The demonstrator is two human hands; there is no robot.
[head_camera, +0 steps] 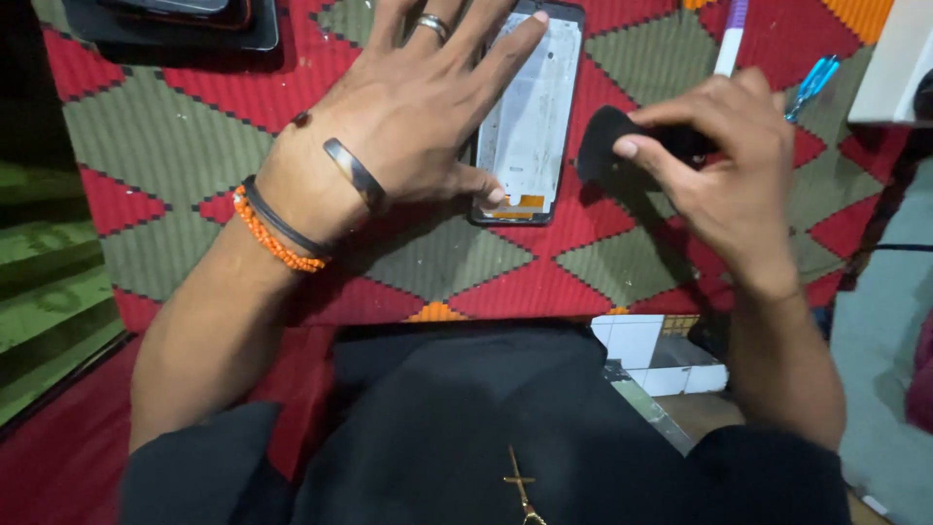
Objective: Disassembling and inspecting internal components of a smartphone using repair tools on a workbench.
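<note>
- The surface point(194, 136), covered by a woven cloth of red, green and orange diamonds, carries everything; I judge a flat, steady base matters most while I work on the phone frame point(530, 117).
- The phone frame lies open-side up in the middle of the cloth, with its pale inner plate showing.
- My left hand point(408, 117) is spread flat over the frame's left edge, thumb at its lower corner and fingers across the top, pinning rather than gripping it.
- My right hand point(724, 160), just right of the frame, pinches a thin black piece point(607, 146) between thumb and fingers.
- I'd keep my left-hand pressure even and bring the piece in level.
</note>
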